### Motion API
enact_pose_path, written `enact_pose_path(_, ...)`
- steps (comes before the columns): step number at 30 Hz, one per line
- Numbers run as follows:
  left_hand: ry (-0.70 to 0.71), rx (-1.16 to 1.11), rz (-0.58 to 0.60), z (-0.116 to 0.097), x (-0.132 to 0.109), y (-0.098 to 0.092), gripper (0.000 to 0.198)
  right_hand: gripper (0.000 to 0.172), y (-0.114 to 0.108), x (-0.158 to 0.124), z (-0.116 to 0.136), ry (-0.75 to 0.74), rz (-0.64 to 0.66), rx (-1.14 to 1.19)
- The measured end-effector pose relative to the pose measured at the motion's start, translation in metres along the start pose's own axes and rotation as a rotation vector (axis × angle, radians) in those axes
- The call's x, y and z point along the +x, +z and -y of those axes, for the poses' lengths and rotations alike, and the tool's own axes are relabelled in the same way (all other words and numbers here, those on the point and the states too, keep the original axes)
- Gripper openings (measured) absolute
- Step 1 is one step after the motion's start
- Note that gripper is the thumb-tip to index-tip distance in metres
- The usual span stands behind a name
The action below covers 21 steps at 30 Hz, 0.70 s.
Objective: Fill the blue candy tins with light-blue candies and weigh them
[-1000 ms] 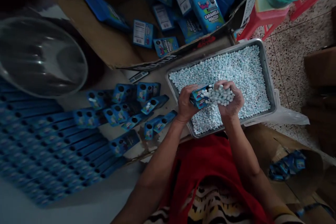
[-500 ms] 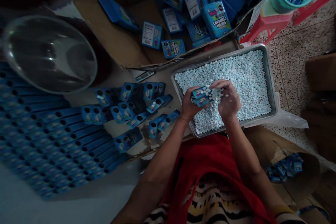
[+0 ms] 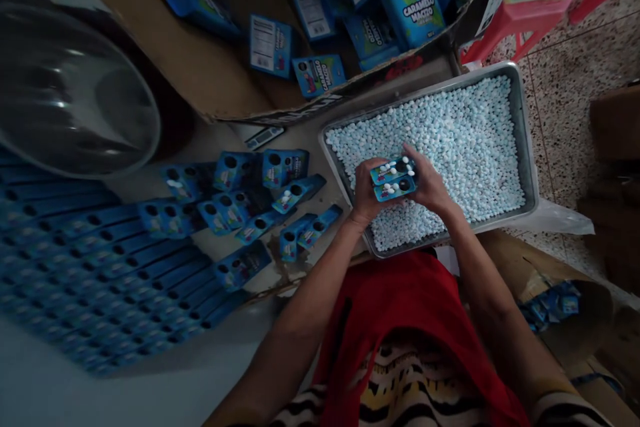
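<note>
Head view. Left hand [image 3: 367, 192]: wrapped round 2 blue candy boxes [image 3: 383, 194], stacked flat side to flat side, round holes [image 3: 404, 185] facing up, above a metal tray [image 3: 532, 167] of pale blue pellet candies [image 3: 460, 140]. Right hand [image 3: 428, 180]: against the boxes' right end; whether it grips or merely steadies is hard to tell. Handling: best kept level, stray pellets nudged toward the holes. Change from 0.5 s earlier: right hand no longer cups loose candies; box tops now show plainly.
</note>
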<state>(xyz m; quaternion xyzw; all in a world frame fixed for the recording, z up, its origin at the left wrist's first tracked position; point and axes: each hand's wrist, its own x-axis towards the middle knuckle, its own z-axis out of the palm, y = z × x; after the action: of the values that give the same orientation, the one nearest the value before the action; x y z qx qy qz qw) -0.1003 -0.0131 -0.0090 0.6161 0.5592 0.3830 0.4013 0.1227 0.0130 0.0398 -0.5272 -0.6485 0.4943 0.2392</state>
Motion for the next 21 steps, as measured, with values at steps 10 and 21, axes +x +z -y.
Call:
enact_pose_path(10, -0.071, -0.083, 0.143, -0.035, 0.011, -0.018, 0.097, 0.064, -0.017, 0.017, 0.019, -0.002, 0.024, 0.066)
enact_pose_path(21, -0.230, -0.009, -0.478, -0.010, 0.045, 0.024, 0.096, 0.032, -0.048, 0.045, -0.024, 0.077, -0.654, 0.213)
